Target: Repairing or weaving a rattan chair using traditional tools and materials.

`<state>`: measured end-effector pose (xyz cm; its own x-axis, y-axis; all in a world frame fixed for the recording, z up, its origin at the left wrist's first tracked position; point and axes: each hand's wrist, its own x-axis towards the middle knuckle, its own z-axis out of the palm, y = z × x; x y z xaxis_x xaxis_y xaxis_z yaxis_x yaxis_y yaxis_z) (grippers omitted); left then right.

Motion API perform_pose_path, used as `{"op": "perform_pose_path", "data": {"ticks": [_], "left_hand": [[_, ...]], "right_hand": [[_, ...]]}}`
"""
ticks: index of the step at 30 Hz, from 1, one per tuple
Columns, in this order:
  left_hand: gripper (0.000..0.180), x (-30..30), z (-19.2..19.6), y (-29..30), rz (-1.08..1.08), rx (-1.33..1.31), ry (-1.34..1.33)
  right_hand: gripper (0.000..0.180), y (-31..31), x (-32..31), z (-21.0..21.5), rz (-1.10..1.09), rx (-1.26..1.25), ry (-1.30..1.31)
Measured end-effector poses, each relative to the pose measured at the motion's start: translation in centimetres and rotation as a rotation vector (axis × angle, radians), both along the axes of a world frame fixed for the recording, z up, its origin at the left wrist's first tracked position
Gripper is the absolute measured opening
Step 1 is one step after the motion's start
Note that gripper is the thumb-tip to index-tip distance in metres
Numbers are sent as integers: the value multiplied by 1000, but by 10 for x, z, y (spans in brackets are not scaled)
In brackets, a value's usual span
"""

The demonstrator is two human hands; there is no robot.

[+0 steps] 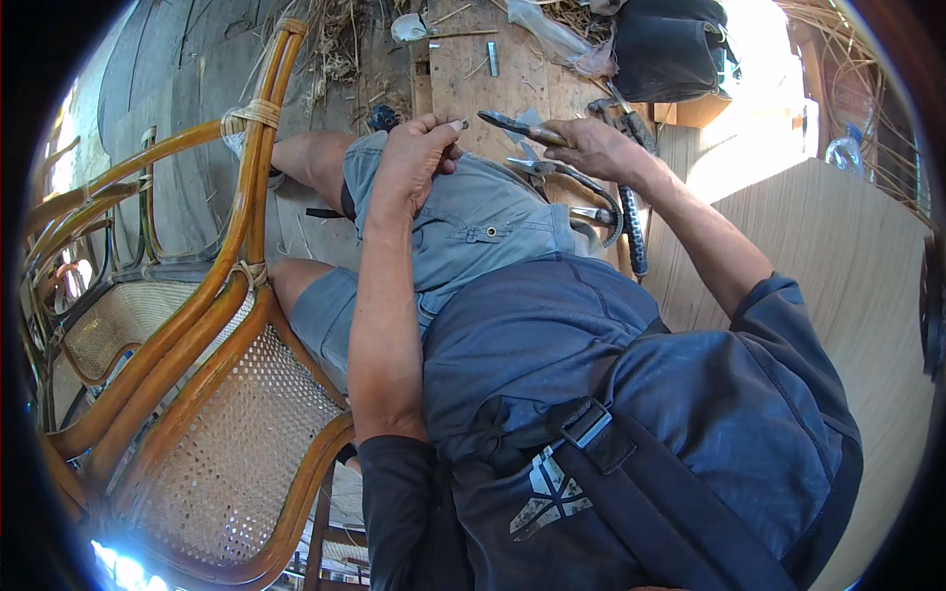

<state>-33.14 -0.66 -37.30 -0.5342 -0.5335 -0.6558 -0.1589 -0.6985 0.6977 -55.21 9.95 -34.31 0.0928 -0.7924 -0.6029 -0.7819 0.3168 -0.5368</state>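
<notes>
My left hand (422, 158) is above the grey shorts (493, 231), its thumb and fingers pinched together. A tiny pale bit may show at the fingertips, but I cannot make out what it is. Held to the right of it, my right hand (596, 153) is closed round a knife-like tool (507, 124) with a dark, flat, round-tipped end pointing left toward my left hand. Just below this tool are pincers (535, 167) with silver jaws, their dark handles curving away to the right. Another metal tool (591, 214) is beside my right thigh, partly hidden.
A rattan chair (258, 197) with a woven cane seat (232, 443) stands close on my left. Beyond my right hand are a hammer (636, 128), a black bag (665, 49) and a plastic bottle (845, 156). A wood-grain panel (818, 266) lies right. Fibre scraps (340, 59) litter the planks.
</notes>
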Motion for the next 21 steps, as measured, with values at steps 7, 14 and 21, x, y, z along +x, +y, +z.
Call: {"op": "perform_pose_path", "data": {"ticks": [7,14,21], "left_hand": [[16,0,2,-2,-158,-43,-43],[17,-1,3,-2,-212,-109,-50],[19,-2,7,-2,-228,-120,-82]], "right_hand": [[35,-12,-12,2,198,26,96],[38,-15,-16,8,243,37,94],[35,-16,-18,9,251,55,163]]}}
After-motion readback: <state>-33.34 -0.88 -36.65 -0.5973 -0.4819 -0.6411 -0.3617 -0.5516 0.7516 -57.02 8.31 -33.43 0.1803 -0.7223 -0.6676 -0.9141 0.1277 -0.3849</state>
